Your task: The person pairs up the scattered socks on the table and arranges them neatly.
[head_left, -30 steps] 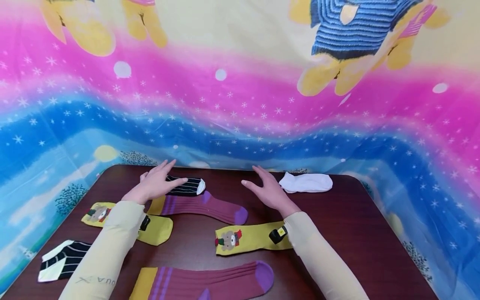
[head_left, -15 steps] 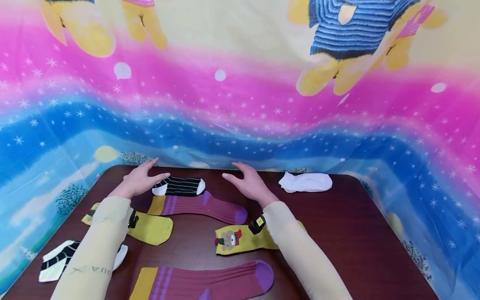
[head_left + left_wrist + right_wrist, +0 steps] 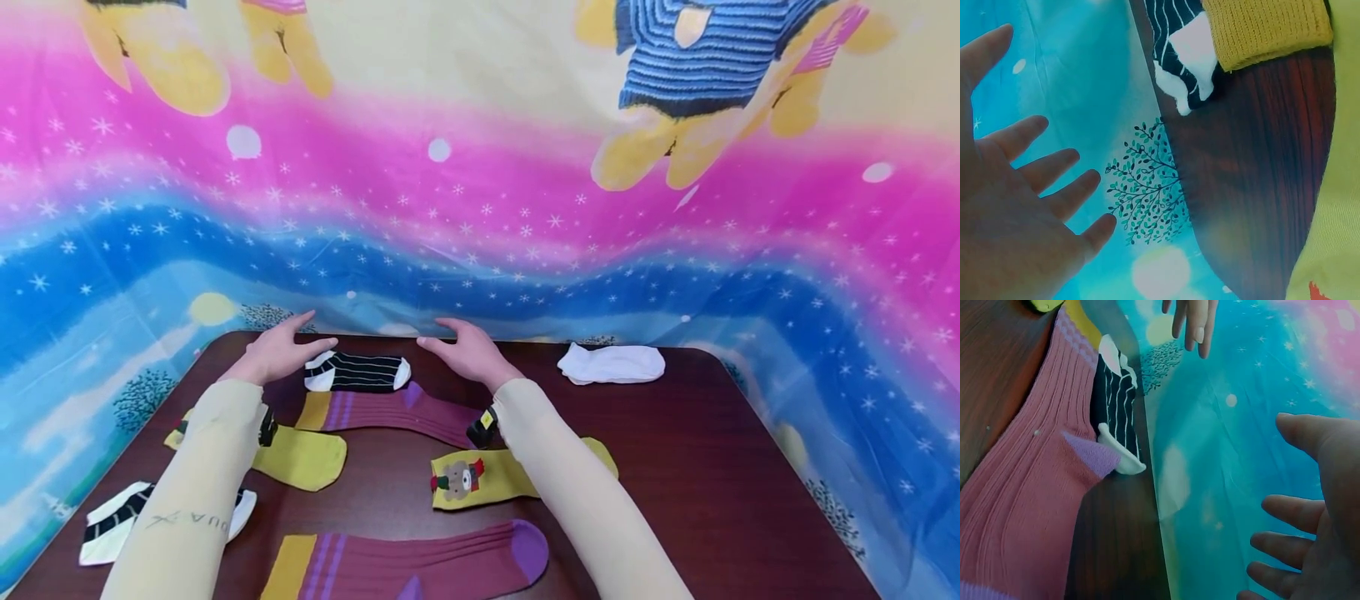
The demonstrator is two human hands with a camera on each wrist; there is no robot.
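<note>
Near the far edge of the table, a black-and-white striped sock (image 3: pixel 367 372) lies flat. My left hand (image 3: pixel 279 350) hovers at its left end, holding nothing; the left wrist view shows its fingers (image 3: pixel 1060 169) spread and straight. To the right of that sock my right hand (image 3: pixel 471 353) is held in the air, thumb and fingers apart and nothing in it. Just below lies a mauve sock (image 3: pixel 390 414) with a yellow cuff, partly behind the right wrist camera. Each forearm covers part of a yellow bear sock, one on the left (image 3: pixel 303 458) and one on the right (image 3: pixel 491 479).
A white sock (image 3: pixel 611 365) lies at the far right of the dark wooden table (image 3: pixel 712 483). Another mauve sock (image 3: pixel 420 562) is at the front, and another striped sock (image 3: pixel 112 529) sits front left, partly under the left forearm. A printed curtain (image 3: pixel 480 208) hangs behind the table.
Both hands have moved left. The left one has come off the striped sock, uncovering it; the right one has moved away from the white sock. The socks have stayed put.
</note>
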